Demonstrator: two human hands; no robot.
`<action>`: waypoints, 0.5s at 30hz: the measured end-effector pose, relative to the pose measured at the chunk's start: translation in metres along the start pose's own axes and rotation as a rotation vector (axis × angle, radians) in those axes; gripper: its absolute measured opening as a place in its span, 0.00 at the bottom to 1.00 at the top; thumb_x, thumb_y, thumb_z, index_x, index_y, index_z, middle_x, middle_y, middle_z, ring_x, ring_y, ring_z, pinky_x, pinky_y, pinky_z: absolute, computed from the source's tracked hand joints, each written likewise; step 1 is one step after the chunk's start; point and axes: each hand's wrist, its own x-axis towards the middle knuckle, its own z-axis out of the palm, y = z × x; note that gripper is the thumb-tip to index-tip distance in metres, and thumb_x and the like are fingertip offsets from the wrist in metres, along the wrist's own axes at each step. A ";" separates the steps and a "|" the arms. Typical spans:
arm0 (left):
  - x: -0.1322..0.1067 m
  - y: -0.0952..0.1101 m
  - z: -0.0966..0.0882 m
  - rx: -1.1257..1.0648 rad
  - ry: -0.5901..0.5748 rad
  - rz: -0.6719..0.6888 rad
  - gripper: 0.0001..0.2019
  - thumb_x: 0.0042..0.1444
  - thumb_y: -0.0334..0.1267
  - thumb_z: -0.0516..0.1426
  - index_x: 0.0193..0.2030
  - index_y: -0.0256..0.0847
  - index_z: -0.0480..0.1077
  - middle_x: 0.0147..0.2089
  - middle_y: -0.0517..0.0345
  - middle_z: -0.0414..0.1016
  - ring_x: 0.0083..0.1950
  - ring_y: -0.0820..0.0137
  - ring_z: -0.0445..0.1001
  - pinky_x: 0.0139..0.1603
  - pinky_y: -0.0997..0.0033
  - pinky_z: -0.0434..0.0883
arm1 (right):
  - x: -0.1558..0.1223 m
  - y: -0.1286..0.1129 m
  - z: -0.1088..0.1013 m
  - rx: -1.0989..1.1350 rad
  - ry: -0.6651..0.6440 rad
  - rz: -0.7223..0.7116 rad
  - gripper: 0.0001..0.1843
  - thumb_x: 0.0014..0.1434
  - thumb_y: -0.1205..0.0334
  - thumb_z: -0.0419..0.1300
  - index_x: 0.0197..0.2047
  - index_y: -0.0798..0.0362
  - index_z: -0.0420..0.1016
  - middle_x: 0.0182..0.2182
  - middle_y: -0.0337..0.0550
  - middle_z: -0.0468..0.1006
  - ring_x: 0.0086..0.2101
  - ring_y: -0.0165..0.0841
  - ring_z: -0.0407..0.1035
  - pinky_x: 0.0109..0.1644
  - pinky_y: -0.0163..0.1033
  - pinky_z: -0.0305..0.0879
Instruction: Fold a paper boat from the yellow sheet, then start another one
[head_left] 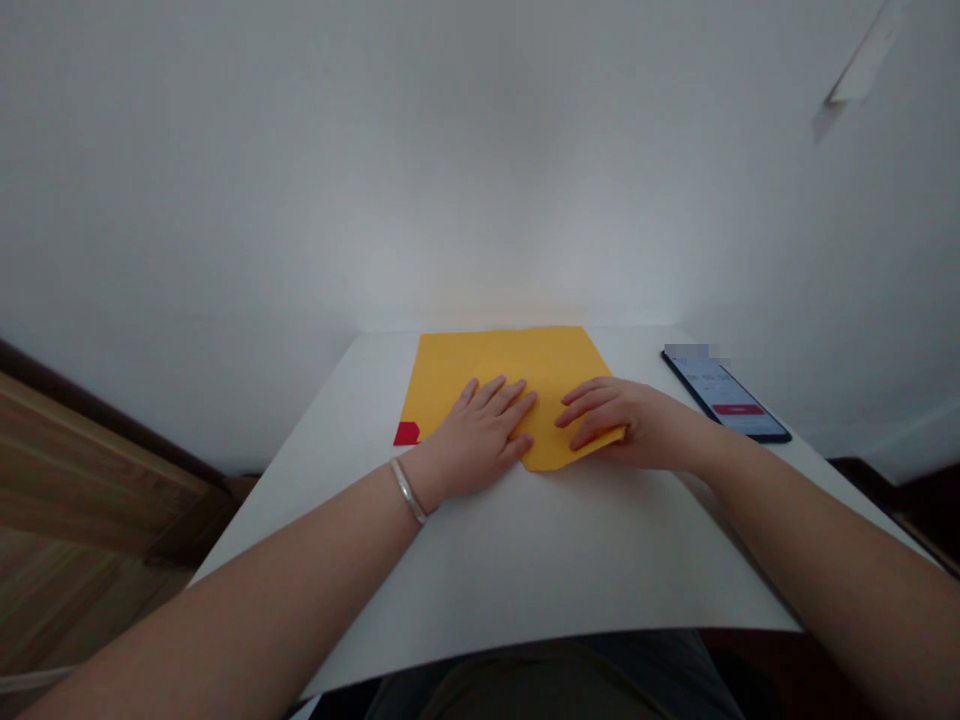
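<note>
Our left hand (480, 435) and right hand (626, 425) lie flat, fingers spread, on a yellow paper sheet (510, 362).
Black smartphone (726, 397) lies right; red paper scrap (406, 433) peeks left.

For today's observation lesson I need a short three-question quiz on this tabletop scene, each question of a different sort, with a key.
1. True or false: the smartphone lies to the left of the yellow paper sheet.
2. Multiple choice: what is worn at the wrist of the left hand? A) a watch B) a silver bangle C) a cloth band
3. Short answer: with the right hand also resting on the sheet, what colour is the small piece showing at the sheet's near left corner?

Key
1. False: it lies to the right of the sheet, on the white table.
2. B
3. Red
</note>
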 end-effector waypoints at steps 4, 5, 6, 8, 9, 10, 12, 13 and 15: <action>0.000 0.001 -0.005 -0.022 -0.038 0.092 0.25 0.66 0.48 0.40 0.68 0.46 0.51 0.71 0.57 0.49 0.71 0.58 0.44 0.68 0.49 0.42 | 0.000 -0.006 0.000 0.092 -0.066 0.242 0.09 0.56 0.65 0.58 0.37 0.52 0.79 0.38 0.45 0.81 0.37 0.33 0.74 0.44 0.38 0.68; 0.000 0.001 -0.006 -0.027 -0.051 0.111 0.25 0.66 0.48 0.40 0.68 0.46 0.50 0.71 0.58 0.48 0.71 0.58 0.44 0.68 0.49 0.42 | 0.000 -0.006 0.000 0.099 -0.077 0.289 0.09 0.56 0.65 0.57 0.37 0.52 0.79 0.37 0.44 0.81 0.36 0.33 0.74 0.43 0.37 0.68; 0.000 0.001 -0.006 -0.033 -0.065 0.124 0.26 0.66 0.49 0.41 0.68 0.46 0.50 0.71 0.57 0.48 0.71 0.57 0.44 0.68 0.49 0.43 | 0.001 -0.006 0.001 0.103 -0.082 0.329 0.09 0.56 0.64 0.57 0.37 0.52 0.79 0.36 0.43 0.81 0.36 0.33 0.74 0.42 0.37 0.68; 0.000 0.000 -0.007 -0.044 -0.091 0.136 0.29 0.64 0.53 0.42 0.69 0.45 0.49 0.72 0.55 0.46 0.71 0.56 0.44 0.68 0.49 0.43 | 0.001 -0.004 0.002 0.110 -0.076 0.401 0.09 0.55 0.62 0.58 0.36 0.51 0.79 0.34 0.42 0.81 0.34 0.34 0.73 0.40 0.38 0.67; -0.001 -0.001 -0.007 -0.049 -0.100 0.140 0.30 0.63 0.55 0.43 0.69 0.45 0.48 0.72 0.53 0.46 0.71 0.55 0.44 0.68 0.49 0.43 | 0.001 -0.003 0.003 0.121 -0.068 0.439 0.09 0.54 0.61 0.59 0.37 0.51 0.79 0.34 0.42 0.81 0.33 0.34 0.73 0.39 0.38 0.67; -0.001 -0.001 -0.007 -0.054 -0.106 0.144 0.32 0.63 0.57 0.43 0.69 0.45 0.48 0.72 0.53 0.45 0.71 0.55 0.44 0.68 0.49 0.43 | 0.001 -0.001 0.004 0.138 -0.059 0.478 0.10 0.54 0.60 0.59 0.38 0.51 0.79 0.34 0.41 0.81 0.33 0.34 0.73 0.38 0.38 0.66; -0.001 -0.003 -0.008 -0.062 -0.109 0.149 0.33 0.62 0.58 0.43 0.69 0.45 0.47 0.72 0.52 0.45 0.71 0.55 0.44 0.68 0.50 0.42 | 0.002 0.001 0.006 0.175 -0.053 0.550 0.11 0.54 0.59 0.60 0.40 0.51 0.78 0.36 0.41 0.81 0.34 0.34 0.73 0.39 0.37 0.66; -0.001 -0.003 -0.008 -0.065 -0.110 0.151 0.33 0.61 0.59 0.43 0.69 0.45 0.47 0.72 0.52 0.45 0.71 0.55 0.44 0.68 0.50 0.42 | 0.002 0.001 0.006 0.185 -0.057 0.584 0.11 0.53 0.58 0.60 0.40 0.51 0.77 0.37 0.42 0.81 0.35 0.34 0.73 0.38 0.37 0.65; -0.001 -0.004 -0.008 -0.071 -0.118 0.153 0.34 0.62 0.59 0.43 0.69 0.44 0.47 0.72 0.52 0.45 0.71 0.56 0.44 0.68 0.51 0.41 | 0.003 0.002 0.006 0.162 -0.067 0.648 0.11 0.54 0.56 0.60 0.37 0.52 0.76 0.35 0.42 0.81 0.33 0.34 0.72 0.35 0.37 0.63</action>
